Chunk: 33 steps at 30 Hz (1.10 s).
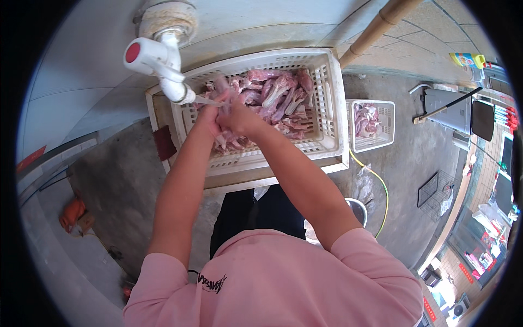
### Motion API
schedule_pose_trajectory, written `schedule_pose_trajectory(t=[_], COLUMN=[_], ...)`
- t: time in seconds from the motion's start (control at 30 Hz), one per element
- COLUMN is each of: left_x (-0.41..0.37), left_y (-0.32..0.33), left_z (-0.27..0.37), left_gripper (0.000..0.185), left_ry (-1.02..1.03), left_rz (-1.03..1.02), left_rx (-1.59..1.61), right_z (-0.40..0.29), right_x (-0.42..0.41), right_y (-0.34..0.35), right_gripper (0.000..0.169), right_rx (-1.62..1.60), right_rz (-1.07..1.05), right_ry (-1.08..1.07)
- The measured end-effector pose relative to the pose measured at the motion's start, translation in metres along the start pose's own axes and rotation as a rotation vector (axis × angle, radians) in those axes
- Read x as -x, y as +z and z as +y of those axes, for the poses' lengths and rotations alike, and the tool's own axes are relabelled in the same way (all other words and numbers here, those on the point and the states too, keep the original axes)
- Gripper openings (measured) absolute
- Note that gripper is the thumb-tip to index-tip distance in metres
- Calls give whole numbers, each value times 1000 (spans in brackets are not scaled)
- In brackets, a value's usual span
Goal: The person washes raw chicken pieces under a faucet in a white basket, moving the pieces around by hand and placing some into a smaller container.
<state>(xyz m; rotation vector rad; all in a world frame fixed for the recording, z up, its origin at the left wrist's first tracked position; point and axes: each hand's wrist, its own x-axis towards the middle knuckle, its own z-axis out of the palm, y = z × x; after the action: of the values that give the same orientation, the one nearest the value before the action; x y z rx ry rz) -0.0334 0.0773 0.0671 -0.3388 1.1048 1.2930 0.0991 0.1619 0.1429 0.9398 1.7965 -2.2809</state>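
Observation:
A white plastic faucet with a red-capped handle runs a thin stream of water onto my hands. My left hand and my right hand are close together under it, both gripping a pinkish piece of raw meat that is blurred by motion. Beneath them, a white perforated plastic crate holds a heap of raw bony meat pieces, mostly toward its back and middle. The fingers are partly hidden by the hands and the blur.
The crate rests on a pale-rimmed basin against the wall. A bamboo pole leans at the back right. On the concrete floor to the right stand a smaller white crate of meat, a yellow-green hose and a round bucket.

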Motion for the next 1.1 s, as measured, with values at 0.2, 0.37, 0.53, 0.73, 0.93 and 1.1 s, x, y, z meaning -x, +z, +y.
schedule_pose_trajectory(t=[0.2,0.37,0.53,0.73,0.93,1.1], left_x=[-43,-67,-102,-106,-108,-117], left_y=[4,43,9,31,68,78], left_z=[-12,-42,-83,-117,-136,-153], left_gripper=[37,40,54,75,55,52], left_ry=[37,145,400,381,479,644], left_rz=[11,158,209,322,557,777], left_rx=[44,74,-1440,-1917,-1951,-1704], right_z=[30,-6,-9,50,218,238], right_x=[28,137,274,365,402,388], right_y=[-5,-92,-191,-306,-379,-326], right_gripper=[89,86,88,90,84,72], right_rx=[402,-431,-459,-114,1094,477], right_rz=[156,32,329,773,901,755], right_ry=[-77,56,78,80,288,440])
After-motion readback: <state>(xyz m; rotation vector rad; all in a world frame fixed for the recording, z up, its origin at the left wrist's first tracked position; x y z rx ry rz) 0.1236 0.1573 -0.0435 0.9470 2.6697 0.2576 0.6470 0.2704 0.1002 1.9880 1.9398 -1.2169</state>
